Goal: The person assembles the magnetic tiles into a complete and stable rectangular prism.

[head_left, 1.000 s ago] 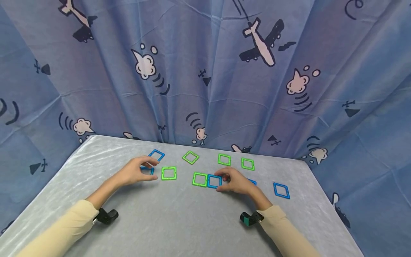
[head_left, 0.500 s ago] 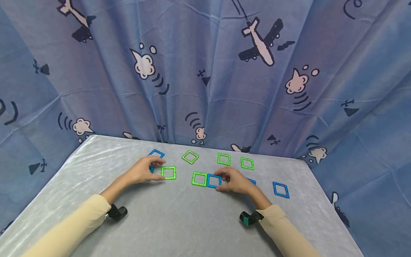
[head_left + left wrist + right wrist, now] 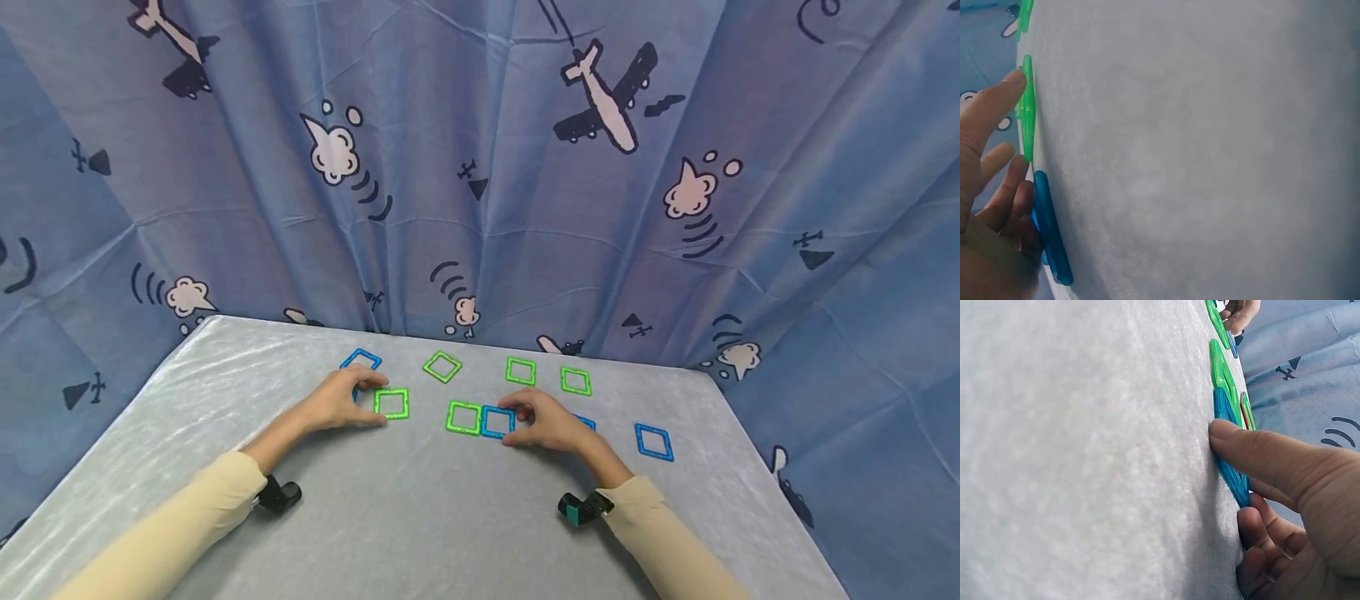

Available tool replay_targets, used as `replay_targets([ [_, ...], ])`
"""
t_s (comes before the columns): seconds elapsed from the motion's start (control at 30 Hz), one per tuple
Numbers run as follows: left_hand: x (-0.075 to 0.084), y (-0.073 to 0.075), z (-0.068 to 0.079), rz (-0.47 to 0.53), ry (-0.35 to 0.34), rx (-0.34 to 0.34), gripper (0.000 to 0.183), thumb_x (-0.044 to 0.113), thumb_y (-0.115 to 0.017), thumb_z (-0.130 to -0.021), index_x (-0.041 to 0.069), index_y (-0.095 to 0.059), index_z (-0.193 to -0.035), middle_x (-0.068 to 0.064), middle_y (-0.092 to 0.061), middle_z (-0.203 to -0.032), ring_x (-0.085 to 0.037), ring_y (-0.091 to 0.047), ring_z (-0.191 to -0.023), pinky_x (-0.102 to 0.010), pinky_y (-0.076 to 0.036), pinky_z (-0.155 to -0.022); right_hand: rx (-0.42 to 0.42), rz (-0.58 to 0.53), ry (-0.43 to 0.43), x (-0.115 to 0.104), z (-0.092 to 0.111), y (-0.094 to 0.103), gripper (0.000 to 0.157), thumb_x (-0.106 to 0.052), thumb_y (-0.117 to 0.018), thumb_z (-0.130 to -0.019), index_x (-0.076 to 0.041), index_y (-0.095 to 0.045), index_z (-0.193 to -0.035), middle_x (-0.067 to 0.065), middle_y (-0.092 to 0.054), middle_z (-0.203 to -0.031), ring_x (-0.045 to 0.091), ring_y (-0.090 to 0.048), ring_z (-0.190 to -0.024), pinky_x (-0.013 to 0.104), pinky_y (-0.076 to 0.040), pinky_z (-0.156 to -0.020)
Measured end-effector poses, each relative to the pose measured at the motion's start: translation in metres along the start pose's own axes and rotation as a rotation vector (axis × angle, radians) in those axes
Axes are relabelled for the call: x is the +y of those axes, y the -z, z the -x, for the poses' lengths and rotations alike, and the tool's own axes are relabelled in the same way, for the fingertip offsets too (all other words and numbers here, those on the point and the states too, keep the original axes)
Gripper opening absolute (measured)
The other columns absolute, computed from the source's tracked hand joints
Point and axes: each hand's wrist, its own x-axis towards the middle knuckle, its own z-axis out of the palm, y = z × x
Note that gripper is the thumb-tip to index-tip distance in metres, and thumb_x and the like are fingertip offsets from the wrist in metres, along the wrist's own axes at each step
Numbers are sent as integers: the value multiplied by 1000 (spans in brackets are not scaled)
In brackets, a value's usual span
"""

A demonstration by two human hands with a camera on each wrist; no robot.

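My left hand point(image 3: 337, 402) holds a green square magnetic tile point(image 3: 407, 403) lying on the table, thumb at its near edge and fingers at its far edge. In the left wrist view the thumb touches the green tile, while a blue tile point(image 3: 1052, 231) lies by the lower fingers. Toward the middle right, my right hand point(image 3: 553, 423) grips a blue square magnetic tile point(image 3: 495, 435) between thumb and fingers. That blue tile lies edge to edge with another green tile point(image 3: 451, 417), as the right wrist view also shows. The right fingers partly hide the blue tile's right side.
Farther back lie a blue tile point(image 3: 361, 351) and three green tiles, one turned like a diamond point(image 3: 432, 374). Another blue tile point(image 3: 587, 421) is mostly hidden behind the right hand, and one more blue tile point(image 3: 655, 456) lies far right. A patterned curtain point(image 3: 480, 167) hangs behind the table.
My left hand has moved right from beside the blue tile to the green tile and now holds its edges. The right hand keeps its grip on the blue tile, nearly still.
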Motion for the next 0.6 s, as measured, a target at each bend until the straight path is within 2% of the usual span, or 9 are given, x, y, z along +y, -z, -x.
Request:
replay_targets([
  [0.2,-2,-3,-3,-28,-63,15,57,22,-96,-69,-4,-73,-114,-11,-69,-108,-30,-62,-96,-46,-51,-84,4,7,-6,1,-1,-1,52,-15,-89,-81,-1,-68,-126,6,-64,-115,23,-56,-91,37,-48,-80],
  [0.6,-1,-5,-4,-42,-62,2,49,17,-94,-72,-2,-75,-113,-12,-69,-106,-29,-61,-95,-44,-51,-83,17,15,6,4,0,-3,52,-17,-89,-81,-2,-69,-126,4,-64,-116,19,-57,-91,37,-49,-81],
])
